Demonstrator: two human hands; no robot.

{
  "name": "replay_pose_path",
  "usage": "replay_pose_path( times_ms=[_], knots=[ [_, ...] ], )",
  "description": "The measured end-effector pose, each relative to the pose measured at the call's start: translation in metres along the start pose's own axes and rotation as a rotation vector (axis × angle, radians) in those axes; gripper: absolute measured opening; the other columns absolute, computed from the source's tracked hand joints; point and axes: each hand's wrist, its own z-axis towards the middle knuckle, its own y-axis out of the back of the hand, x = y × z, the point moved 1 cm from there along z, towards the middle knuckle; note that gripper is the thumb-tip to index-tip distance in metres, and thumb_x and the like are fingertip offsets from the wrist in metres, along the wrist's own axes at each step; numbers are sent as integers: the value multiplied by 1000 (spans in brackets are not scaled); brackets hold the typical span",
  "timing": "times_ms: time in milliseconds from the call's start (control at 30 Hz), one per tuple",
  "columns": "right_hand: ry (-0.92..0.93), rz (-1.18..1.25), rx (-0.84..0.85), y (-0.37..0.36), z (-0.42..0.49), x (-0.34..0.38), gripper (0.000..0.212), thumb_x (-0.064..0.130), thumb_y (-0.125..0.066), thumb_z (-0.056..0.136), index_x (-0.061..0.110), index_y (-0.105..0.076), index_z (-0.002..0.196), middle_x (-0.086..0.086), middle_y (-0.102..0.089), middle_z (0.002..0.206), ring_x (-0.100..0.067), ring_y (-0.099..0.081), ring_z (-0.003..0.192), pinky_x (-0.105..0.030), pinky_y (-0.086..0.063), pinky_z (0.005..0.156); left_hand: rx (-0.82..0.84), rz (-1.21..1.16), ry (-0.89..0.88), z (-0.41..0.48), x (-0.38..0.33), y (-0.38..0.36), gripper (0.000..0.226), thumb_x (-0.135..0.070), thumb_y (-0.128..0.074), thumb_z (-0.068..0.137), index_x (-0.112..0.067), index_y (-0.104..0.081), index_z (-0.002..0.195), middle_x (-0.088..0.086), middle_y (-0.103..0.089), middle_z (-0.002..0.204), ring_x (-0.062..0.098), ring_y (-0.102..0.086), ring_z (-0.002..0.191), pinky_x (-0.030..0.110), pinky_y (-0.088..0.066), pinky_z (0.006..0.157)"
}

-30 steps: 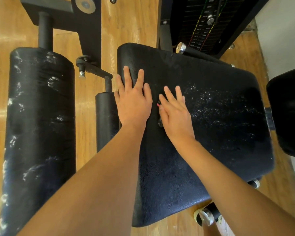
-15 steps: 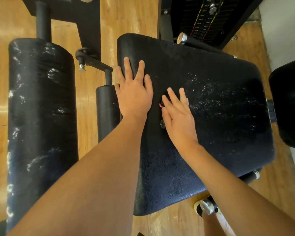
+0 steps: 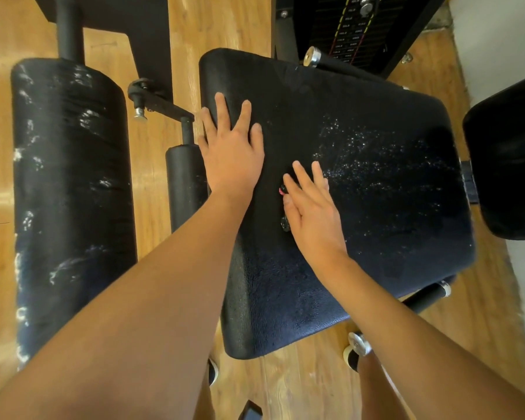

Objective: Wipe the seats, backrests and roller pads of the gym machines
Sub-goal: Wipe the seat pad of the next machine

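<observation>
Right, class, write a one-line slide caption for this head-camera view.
Left hand and right hand lie flat on the speckled black seat pad, a streaked roller pad alongside.

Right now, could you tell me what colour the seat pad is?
The seat pad is black, white-speckled; head view.

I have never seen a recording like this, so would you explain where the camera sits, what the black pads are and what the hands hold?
This is one picture, taken by a camera worn on the person's head, looking down at a gym machine. The black cushion is its seat, dotted with white specks. Both hands lie on it with straight fingers: the left hand near its left edge, the right hand in the middle. Neither holds anything. A small dark thing by the right thumb is too small to identify. The streaked cylinder on the left is a roller pad; the weight stack stands behind.
</observation>
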Motion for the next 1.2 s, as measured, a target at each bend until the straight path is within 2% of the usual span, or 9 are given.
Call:
replay_pose_path(
  times_ms=[167,333,433,533,733,900,967,1067,1200],
  knots=[
    [-9,-35,54,6,12,3,39,16,-49,108,3,-55,145,-12,-37,162,-36,-14,156,-55,-20,126,33,69,-125,-27,7,-2,54,-44,-25,111,-33,-22,163,6,2,173,27,6,159,59,-7,126],
    [-15,-41,22,1,-3,-2,39,19,-50,108,7,-55,145,-8,-37,163,-32,-14,156,-53,-22,126,12,155,-224,-26,8,-3,53,-44,-26,109,-33,-28,161,6,-7,172,32,1,159,62,-4,125],
    [-6,-34,-6,-1,-32,-4,39,21,-46,107,8,-58,142,-7,-39,162,-32,-16,156,-52,-20,125,57,166,-293,-19,8,1,51,-42,-28,110,-34,-32,160,4,-9,172,33,3,158,62,-2,125],
    [-8,-60,-2,-1,-42,-5,42,25,-42,107,8,-60,140,-7,-41,161,-31,-17,155,-52,-23,123,75,157,-291,-14,7,1,51,-43,-28,109,-36,-31,160,2,-7,173,32,6,158,60,-1,125],
    [3,-108,-38,-2,-9,-1,36,14,-56,105,1,-60,138,-14,-44,157,-42,-25,152,-52,-19,122,89,171,-290,-13,8,1,54,-45,-25,109,-36,-23,162,1,-1,173,30,10,158,59,0,125],
    [-28,-114,-20,0,-24,1,43,21,-42,106,5,-56,143,-11,-39,161,-37,-18,155,-51,-15,124,74,172,-266,-16,6,0,54,-44,-26,109,-34,-24,162,1,-5,173,30,7,158,58,-1,126],
    [-15,-125,-21,1,-43,2,45,22,-40,105,5,-57,143,-11,-41,160,-37,-20,154,-52,-17,123,69,166,-266,-16,5,1,54,-44,-26,108,-35,-26,161,1,-6,173,30,6,159,58,-2,126],
    [23,-178,-28,1,-55,3,41,18,-48,103,2,-59,139,-14,-45,157,-42,-27,151,-55,-22,121,40,167,-264,-19,5,1,54,-43,-26,108,-34,-29,160,2,-11,172,30,2,159,59,-4,126],
    [51,-210,-63,-2,-25,2,40,17,-48,104,-1,-60,137,-17,-47,154,-47,-32,147,-59,-28,118,28,156,-261,-20,3,1,54,-42,-26,107,-34,-32,160,2,-13,172,31,0,159,60,-6,126]
  ],
)
